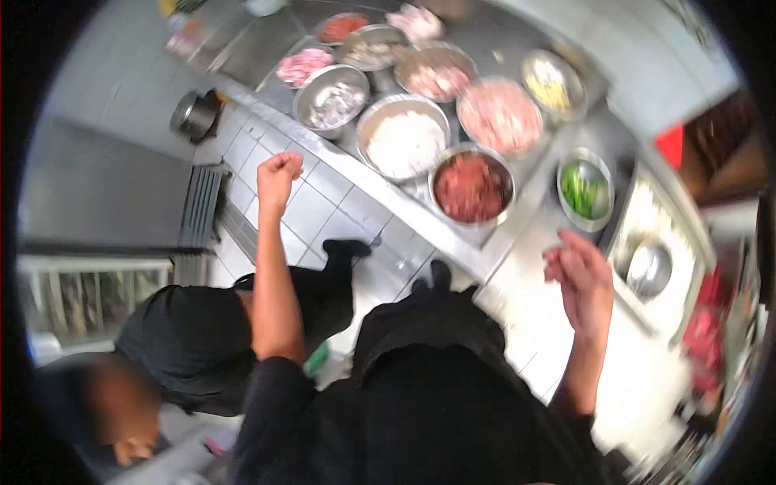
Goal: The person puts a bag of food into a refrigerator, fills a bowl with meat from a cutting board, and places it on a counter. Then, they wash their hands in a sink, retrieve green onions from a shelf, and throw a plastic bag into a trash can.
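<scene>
Bowls [377,115] of food crowd a metal surface [388,191] ahead of the wearer, rims touching or nearly so. At far left, another person [190,339] in dark clothes is close beside the wearer's left arm. Next comes the left hand [279,182], above floor tiles, short of the surface and touching nothing; its fingers are curled into a loose fist, with nothing visible in the grip. Beyond it stands a bowl of silvery food [335,105], the nearest to that hand. White food [404,144] follows, then red meat [471,190], close to the surface's near corner, with pale meat [499,113] behind. Right of these, a bowl of greens [584,192] sits apart. Just nearer the wearer is the right hand [580,283], its fingers loosely spread and apparently holding nothing.

Handling bowls packed this tightly well probably means uncurling the left fist first, taking opposite sides of the rim and lifting straight up, level, so neighbours stay put. Red meat seems the easiest to knock, so elbows and sleeves are best kept high there. Raw meat is best carried around the greens, not over them, to avoid drips.
</scene>
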The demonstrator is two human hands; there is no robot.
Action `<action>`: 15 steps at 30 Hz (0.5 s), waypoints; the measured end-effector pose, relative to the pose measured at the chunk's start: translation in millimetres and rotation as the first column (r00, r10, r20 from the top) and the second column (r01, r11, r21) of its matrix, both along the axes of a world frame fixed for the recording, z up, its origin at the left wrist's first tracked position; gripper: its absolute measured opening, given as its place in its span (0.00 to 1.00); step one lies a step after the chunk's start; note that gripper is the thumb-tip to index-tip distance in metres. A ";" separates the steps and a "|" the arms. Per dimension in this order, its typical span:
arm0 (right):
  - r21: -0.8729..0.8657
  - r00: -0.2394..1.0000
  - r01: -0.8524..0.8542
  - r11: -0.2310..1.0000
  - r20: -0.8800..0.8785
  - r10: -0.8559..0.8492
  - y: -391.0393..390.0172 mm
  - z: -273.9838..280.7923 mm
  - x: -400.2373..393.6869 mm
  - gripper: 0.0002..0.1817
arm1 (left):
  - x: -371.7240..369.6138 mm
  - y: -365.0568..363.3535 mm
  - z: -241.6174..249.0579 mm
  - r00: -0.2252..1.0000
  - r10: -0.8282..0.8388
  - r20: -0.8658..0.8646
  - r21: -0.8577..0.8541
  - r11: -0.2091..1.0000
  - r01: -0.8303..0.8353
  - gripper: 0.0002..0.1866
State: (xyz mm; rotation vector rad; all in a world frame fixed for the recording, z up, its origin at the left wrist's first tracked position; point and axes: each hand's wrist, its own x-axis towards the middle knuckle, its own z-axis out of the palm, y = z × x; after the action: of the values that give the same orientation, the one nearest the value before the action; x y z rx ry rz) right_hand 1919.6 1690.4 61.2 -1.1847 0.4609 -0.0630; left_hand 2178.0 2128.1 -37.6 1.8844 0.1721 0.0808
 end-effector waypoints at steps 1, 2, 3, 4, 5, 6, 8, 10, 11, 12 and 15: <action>-0.037 0.999 -0.013 0.999 0.031 0.014 -5.3 8.5 8.5 0.20 | 4.0 20.7 -11.6 0.999 0.047 -0.006 0.019 0.999 -0.047 0.06; -0.095 0.996 -0.053 0.994 0.060 0.059 -13.5 12.1 18.2 0.20 | 3.2 46.5 -22.9 0.996 0.082 -0.027 0.056 0.995 -0.080 0.06; -0.134 0.993 -0.077 0.988 0.078 0.088 -19.2 13.1 28.5 0.21 | 0.4 73.1 -34.5 0.993 0.105 -0.060 0.110 0.989 -0.098 0.05; -0.176 0.992 -0.098 0.980 0.065 0.111 -21.3 15.1 45.2 0.21 | 1.1 95.5 -46.7 0.984 0.166 -0.072 0.109 0.982 -0.157 0.06; -0.216 0.991 -0.107 0.971 0.051 0.120 -19.8 19.1 59.6 0.21 | -0.7 116.7 -59.6 0.973 0.215 -0.087 0.107 0.973 -0.206 0.07; -0.237 0.988 -0.132 0.963 0.049 0.148 -15.0 24.9 79.0 0.21 | -0.8 139.3 -76.2 0.953 0.289 -0.092 0.237 0.936 -0.261 0.09; -0.295 0.969 -0.212 0.932 0.056 0.239 8.1 44.8 112.1 0.22 | -8.7 184.2 -111.0 0.907 0.401 -0.128 0.418 0.851 -0.317 0.12; -0.379 0.929 -0.319 0.869 0.057 0.366 27.0 54.1 151.4 0.24 | -25.2 224.9 -134.5 0.879 0.436 -0.194 0.581 0.773 -0.255 0.12; -0.388 0.914 -0.360 0.848 0.033 0.404 42.7 59.8 171.9 0.24 | -35.8 250.4 -154.7 0.851 0.491 -0.188 0.672 0.696 -0.253 0.11; -0.397 0.899 -0.399 0.827 0.007 0.438 63.8 68.1 193.9 0.24 | -46.0 277.0 -181.0 0.821 0.543 -0.180 0.753 0.612 -0.240 0.11; -0.413 0.835 -0.517 0.749 -0.052 0.548 135.9 88.0 266.5 0.26 | -76.2 335.2 -216.0 0.702 0.693 -0.164 0.743 0.555 -0.374 0.12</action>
State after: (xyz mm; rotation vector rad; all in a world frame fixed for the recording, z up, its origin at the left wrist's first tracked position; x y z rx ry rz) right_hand 2186.2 1826.3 149.1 -1.6940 0.0182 0.3097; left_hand 2101.8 2463.3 -253.6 2.4777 1.2259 0.1583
